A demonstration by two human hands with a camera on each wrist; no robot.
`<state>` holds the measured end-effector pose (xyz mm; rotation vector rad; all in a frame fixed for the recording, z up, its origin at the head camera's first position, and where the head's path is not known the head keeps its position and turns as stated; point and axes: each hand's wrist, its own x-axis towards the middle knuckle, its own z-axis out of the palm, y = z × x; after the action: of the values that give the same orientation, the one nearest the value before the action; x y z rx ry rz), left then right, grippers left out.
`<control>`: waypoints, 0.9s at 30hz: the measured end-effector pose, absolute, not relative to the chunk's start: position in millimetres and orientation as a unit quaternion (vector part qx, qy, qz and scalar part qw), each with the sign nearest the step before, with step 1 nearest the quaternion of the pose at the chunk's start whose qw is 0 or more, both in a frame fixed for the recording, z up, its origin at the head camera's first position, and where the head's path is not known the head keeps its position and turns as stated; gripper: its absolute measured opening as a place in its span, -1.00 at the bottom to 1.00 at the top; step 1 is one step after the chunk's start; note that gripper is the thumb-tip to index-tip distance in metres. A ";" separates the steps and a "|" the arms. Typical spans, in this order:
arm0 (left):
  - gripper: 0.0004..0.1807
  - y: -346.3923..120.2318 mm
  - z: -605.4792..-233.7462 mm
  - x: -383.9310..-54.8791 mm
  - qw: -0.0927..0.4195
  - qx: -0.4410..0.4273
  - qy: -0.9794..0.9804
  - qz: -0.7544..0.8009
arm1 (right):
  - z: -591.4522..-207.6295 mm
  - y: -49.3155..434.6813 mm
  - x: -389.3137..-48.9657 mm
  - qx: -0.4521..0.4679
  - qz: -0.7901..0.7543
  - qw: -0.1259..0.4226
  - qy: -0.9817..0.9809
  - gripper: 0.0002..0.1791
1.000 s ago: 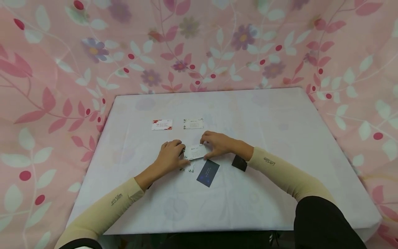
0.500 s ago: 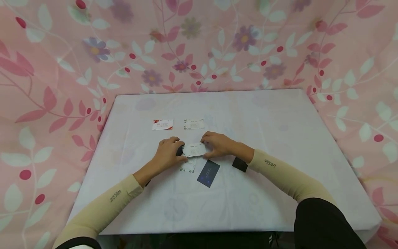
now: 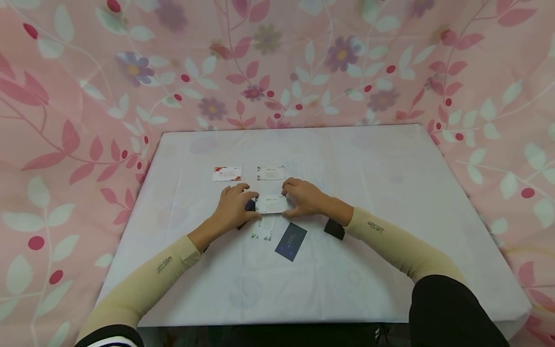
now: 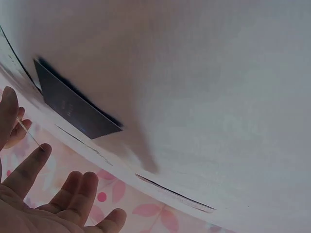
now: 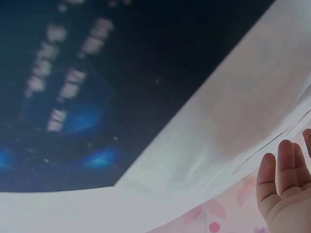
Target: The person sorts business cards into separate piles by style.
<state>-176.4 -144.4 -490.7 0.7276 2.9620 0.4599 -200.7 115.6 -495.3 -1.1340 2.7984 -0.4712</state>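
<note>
A white business card (image 3: 271,204) with leaf-patterned corners is held between both hands over the table. My left hand (image 3: 231,207) pinches its left edge between thumb and fingers. At the opposite edge, my right hand (image 3: 303,196) pinches it the same way. The left wrist view shows the card edge-on as a thin line (image 4: 30,133) between fingertips. Just below it lies another leafy white card (image 3: 262,228), partly covered. A dark card (image 3: 250,206) shows partly beside my left fingers. Near my right wrist is a black card (image 3: 334,229), partly hidden by the sleeve.
A card with red flowers (image 3: 227,174) and a leaf-cornered card (image 3: 270,173) lie side by side farther back. Nearer the front is a tilted dark blue card (image 3: 291,242). A white cloth covers the table (image 3: 368,284), with a pink floral curtain (image 3: 277,62) behind.
Both hands have moved slightly away from the body with the white card, which has turned straighter. More of the leafy card beneath and the dark cards by the left hand now shows.
</note>
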 end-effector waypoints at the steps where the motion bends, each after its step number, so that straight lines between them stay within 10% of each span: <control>1: -0.29 -144.5 -491.2 -179.4 0.026 0.240 0.959 0.147 | -495.6 115.3 -202.3 -0.368 -0.148 0.040 0.917 -0.35; 27: -0.24 -135.5 -485.9 -260.4 0.048 0.214 0.969 0.112 | -496.0 112.5 -260.7 -0.261 -0.183 0.029 0.948 -0.32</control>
<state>-260.4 -135.5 -485.9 0.6510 2.9554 0.3423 -260.7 112.5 -496.0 -0.8044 2.9225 -0.5632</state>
